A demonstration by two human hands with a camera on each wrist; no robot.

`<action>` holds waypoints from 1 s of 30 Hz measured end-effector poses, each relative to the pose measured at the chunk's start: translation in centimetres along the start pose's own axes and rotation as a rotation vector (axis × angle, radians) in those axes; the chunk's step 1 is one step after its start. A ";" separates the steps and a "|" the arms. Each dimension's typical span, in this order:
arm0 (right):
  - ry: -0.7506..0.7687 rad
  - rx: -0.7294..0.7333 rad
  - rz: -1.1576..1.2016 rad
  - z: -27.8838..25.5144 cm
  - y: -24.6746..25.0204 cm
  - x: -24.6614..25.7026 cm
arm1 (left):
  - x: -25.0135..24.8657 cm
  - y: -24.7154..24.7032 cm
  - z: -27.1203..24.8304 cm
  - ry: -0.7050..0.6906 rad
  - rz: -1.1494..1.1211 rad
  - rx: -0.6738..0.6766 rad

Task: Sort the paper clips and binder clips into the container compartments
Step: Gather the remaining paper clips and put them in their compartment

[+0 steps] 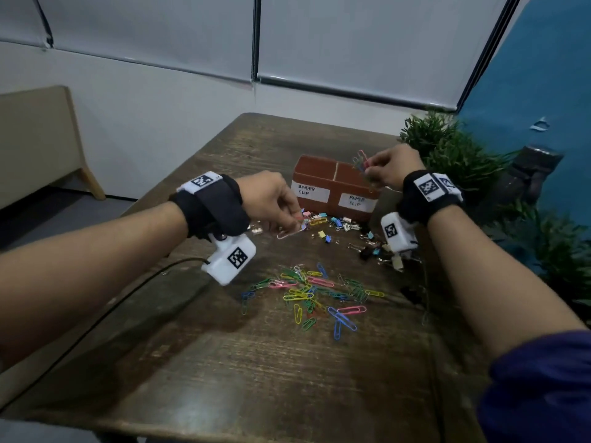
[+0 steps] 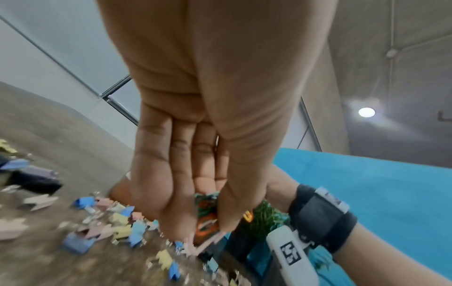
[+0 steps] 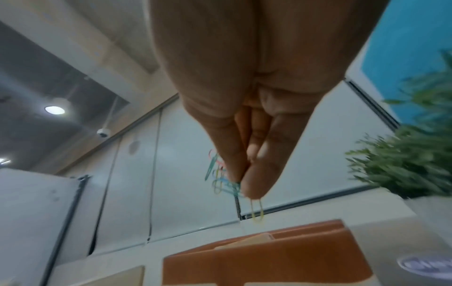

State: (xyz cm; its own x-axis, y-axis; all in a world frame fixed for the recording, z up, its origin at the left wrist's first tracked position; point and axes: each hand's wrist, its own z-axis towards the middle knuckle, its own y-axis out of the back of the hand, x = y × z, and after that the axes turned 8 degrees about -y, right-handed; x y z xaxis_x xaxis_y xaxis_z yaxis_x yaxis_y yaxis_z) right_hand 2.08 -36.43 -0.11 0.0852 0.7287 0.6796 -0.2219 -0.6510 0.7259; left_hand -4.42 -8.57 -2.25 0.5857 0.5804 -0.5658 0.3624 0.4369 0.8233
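Observation:
A brown two-part container point(image 1: 334, 204) stands at the back of the table, labelled BINDER CLIP on the left and PAPER CLIP on the right. My right hand point(image 1: 367, 171) hovers over the right compartment and pinches a bunch of coloured paper clips point(image 3: 220, 180); a yellow one point(image 3: 257, 211) dangles below the fingertips. My left hand point(image 1: 295, 220) is low at the small binder clips point(image 1: 345, 223) in front of the container, pinching a few paper clips point(image 2: 206, 212), with a large pink one point(image 1: 289, 233) hanging down. Loose paper clips point(image 1: 319, 292) lie mid-table.
Black binder clips point(image 1: 367, 251) lie under my right wrist. Green plants point(image 1: 454, 151) crowd the table's right edge. A black cable point(image 1: 96, 321) runs across the left side of the wooden table point(image 1: 256, 378). A beige bench point(image 1: 38, 139) stands off to the left.

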 end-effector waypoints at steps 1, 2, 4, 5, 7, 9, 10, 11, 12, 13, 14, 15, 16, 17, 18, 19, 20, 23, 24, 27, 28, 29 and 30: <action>-0.037 -0.046 0.022 1.1 -0.1 -0.2 | 0.0 0.5 0.9 0.003 -0.022 -0.038; -0.063 -0.092 0.030 2.2 -0.4 -0.4 | -0.1 0.9 1.8 0.008 -0.046 -0.073; -0.076 -0.162 -0.006 3.9 -1.1 -0.9 | -0.1 1.6 3.8 0.023 -0.091 -0.117; -0.077 -0.162 -0.028 4.4 -1.7 -1.2 | -0.1 1.9 4.9 0.033 -0.113 -0.131; -0.079 -0.137 -0.033 5.2 -3.0 -2.2 | 0.1 2.2 7.3 0.060 -0.144 -0.174; -0.066 -0.153 -0.026 5.7 -4.1 -3.1 | 0.3 2.4 9.7 0.091 -0.156 -0.239; -0.049 -0.162 -0.031 5.9 -4.4 -3.5 | 0.3 2.4 11.0 0.110 -0.163 -0.266; -0.031 -0.157 -0.041 6.0 -4.4 -3.6 | 0.3 2.4 12.3 0.137 -0.161 -0.286; -0.016 -0.140 -0.045 6.1 -4.5 -3.7 | 0.2 2.4 13.6 0.159 -0.150 -0.301; -0.006 -0.122 -0.037 6.1 -4.4 -3.8 | 0.1 2.5 14.9 0.177 -0.127 -0.308; 0.000 -0.109 -0.016 6.1 -4.3 -3.9 | 0.1 2.5 16.1 0.189 -0.094 -0.313; 0.003 -0.107 0.002 6.1 -4.2 -4.0 | 0.0 2.5 17.3 0.206 -0.050 -0.316; 0.010 -0.116 0.015 6.1 -4.1 -4.3 | 0.1 2.5 18.4 0.222 -0.006 -0.309; 0.016 -0.128 0.023 6.0 -3.9 -4.5 | 0.2 2.4 19.4 0.239 0.034 -0.293; 0.016 -0.136 0.036 5.9 -3.7 -4.9 | 0.5 2.3 20.5 0.252 0.078 -0.269; 0.011 -0.135 0.042 5.6 -3.4 -5.1 | 0.7 2.1 21.4 0.260 0.120 -0.241; 0.012 -0.135 0.035 5.4 -3.2 -5.3 | 0.8 1.8 22.0 0.266 0.157 -0.212; 0.043 -0.168 0.012 4.0 -2.3 -5.5 | 1.3 1.1 22.9 0.257 0.215 -0.215; 0.058 -0.173 0.016 3.4 -2.0 -5.5 | 1.3 0.8 22.6 0.241 0.210 -0.227; 0.112 -0.106 0.052 0.6 -1.0 -5.0 | 0.1 0.5 20.5 0.142 0.172 -0.342; 0.129 -0.056 0.058 -0.6 -0.9 -4.9 | -0.4 0.5 19.2 0.078 0.188 -0.383; 0.143 0.003 0.054 -1.9 -0.8 -5.0 | -1.0 0.4 17.6 0.006 0.213 -0.400; 0.152 0.061 0.034 -3.4 -0.8 -5.0 | -1.6 0.3 15.6 -0.057 0.231 -0.386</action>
State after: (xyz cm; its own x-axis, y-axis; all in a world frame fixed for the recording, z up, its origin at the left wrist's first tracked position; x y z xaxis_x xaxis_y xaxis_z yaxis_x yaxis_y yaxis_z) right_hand -1.44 -38.88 -4.43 -0.0705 0.7264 0.6836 -0.1622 -0.6846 0.7107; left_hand 6.12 -20.09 -0.40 0.6623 0.6585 -0.3573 -0.0724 0.5310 0.8443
